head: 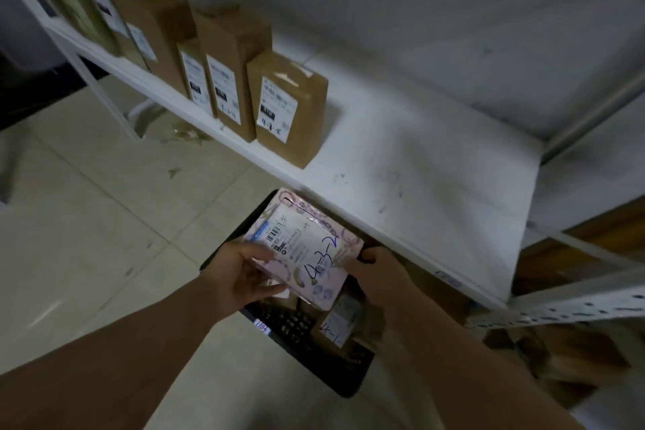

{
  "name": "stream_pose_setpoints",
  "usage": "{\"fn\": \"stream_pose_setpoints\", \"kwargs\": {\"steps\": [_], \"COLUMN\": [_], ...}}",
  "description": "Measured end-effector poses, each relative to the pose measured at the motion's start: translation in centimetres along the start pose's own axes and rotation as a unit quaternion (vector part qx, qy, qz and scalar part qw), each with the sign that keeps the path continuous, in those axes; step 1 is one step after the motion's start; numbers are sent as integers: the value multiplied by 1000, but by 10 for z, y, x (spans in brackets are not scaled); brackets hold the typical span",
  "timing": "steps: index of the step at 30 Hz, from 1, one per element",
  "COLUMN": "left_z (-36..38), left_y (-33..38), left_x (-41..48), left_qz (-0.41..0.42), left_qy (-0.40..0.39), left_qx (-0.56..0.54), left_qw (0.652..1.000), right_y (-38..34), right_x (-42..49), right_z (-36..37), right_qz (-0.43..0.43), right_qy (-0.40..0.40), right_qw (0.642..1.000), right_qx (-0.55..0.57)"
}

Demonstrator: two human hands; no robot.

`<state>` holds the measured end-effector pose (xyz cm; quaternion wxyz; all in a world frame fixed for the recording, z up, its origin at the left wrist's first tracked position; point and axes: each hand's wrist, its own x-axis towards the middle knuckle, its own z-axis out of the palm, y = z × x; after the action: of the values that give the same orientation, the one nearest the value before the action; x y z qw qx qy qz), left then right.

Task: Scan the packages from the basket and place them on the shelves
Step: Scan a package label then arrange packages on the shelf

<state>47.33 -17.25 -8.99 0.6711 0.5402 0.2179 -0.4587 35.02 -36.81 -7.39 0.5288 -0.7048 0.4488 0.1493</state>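
Note:
A flat pink package [303, 248] with a white label and blue handwriting "4-3-2" is held over the black basket [335, 373] on the floor. My left hand [249, 274] grips its left edge from below. My right hand [378, 270] touches its right corner and also holds a small dark object whose kind I cannot tell. Inside the basket lies a brown package [343, 321] with a handwritten label. The white shelf [419, 164] runs just beyond the basket.
Several brown boxes with labels stand in a row on the shelf's left part, the nearest one [289, 108] marked by hand. A perforated shelf upright [576, 307] crosses at the right, with more brown boxes [572, 356] below it. Pale floor tiles [104, 237] lie to the left.

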Motion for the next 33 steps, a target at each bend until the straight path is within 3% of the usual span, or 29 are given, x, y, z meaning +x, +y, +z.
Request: {"fn": "stream_pose_setpoints", "kwargs": {"steps": [3, 7, 15, 26, 30, 33], "left_z": [10, 24, 29, 59, 74, 84], "left_y": [32, 80, 173, 233, 227, 222], "left_x": [-57, -133, -276, -377, -396, -402], "left_qz": [-22, -19, 11, 139, 144, 155], "left_qy": [-85, -182, -267, -344, -368, -368], "left_qx": [-8, 43, 270, 347, 428, 407], "left_qw": [996, 982, 925, 861, 813, 821], "right_y": [-45, -99, -186, -234, -234, -226], "right_x": [-59, -136, -280, -401, -418, -427], "right_z": [-28, -63, -122, -132, -141, -159], "right_qz": [4, -6, -123, -222, -239, -243], "right_qy": [-25, -62, -38, 5, 41, 43], "right_qw": [992, 980, 983, 975, 970, 967], "right_qx": [122, 188, 130, 18, 23, 70]}}
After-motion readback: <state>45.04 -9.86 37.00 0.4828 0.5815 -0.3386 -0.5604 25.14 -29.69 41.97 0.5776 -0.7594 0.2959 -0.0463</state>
